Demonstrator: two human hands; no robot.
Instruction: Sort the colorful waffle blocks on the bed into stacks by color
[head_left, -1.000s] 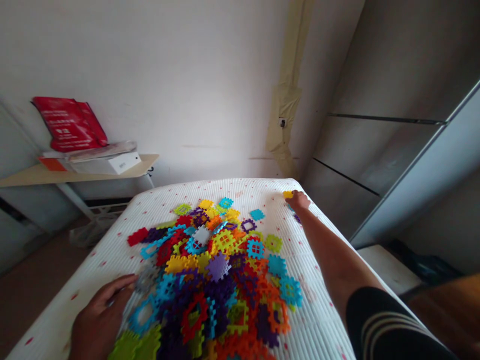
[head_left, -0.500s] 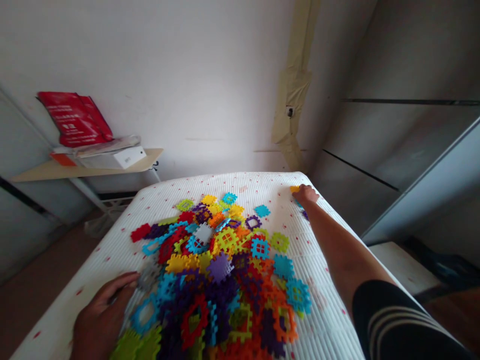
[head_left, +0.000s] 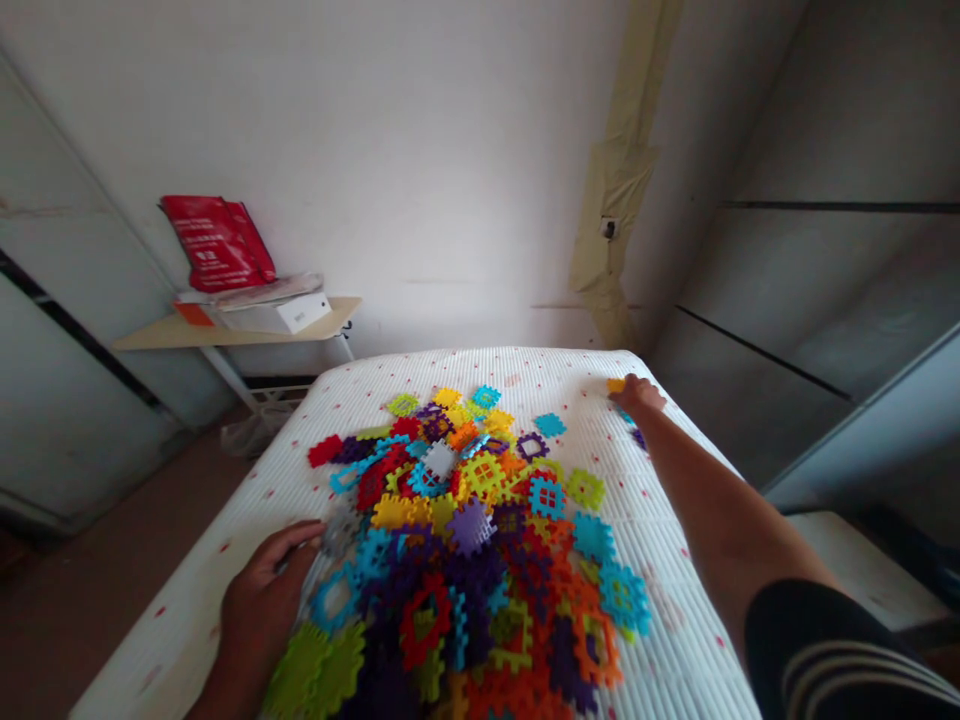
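A heap of interlocking plastic tiles (head_left: 472,525) with toothed edges, in several colours, lies on the bed in front of me. My left hand (head_left: 266,595) is at the heap's left side, thumb and index finger nearly together at the edge of a grey tile (head_left: 341,530). Below them lie a blue frame tile (head_left: 334,597) and green tiles (head_left: 315,665). Stretched far out, my right hand (head_left: 641,393) has its fingers closed on a yellow tile (head_left: 616,385) near the bed's far right corner. Blue and purple tiles (head_left: 637,438) show partly beneath that hand and wrist.
The tiles lie on a white ribbed bed cover (head_left: 247,575) with small red marks. At the far left a small table (head_left: 172,333) carries a white box (head_left: 289,312) and a red bag (head_left: 217,243). Grey panels (head_left: 825,280) stand along the right side.
The whole scene has shifted to the right in view as my head turned left. Both hands keep nearly the same places relative to the bed and the tiles.
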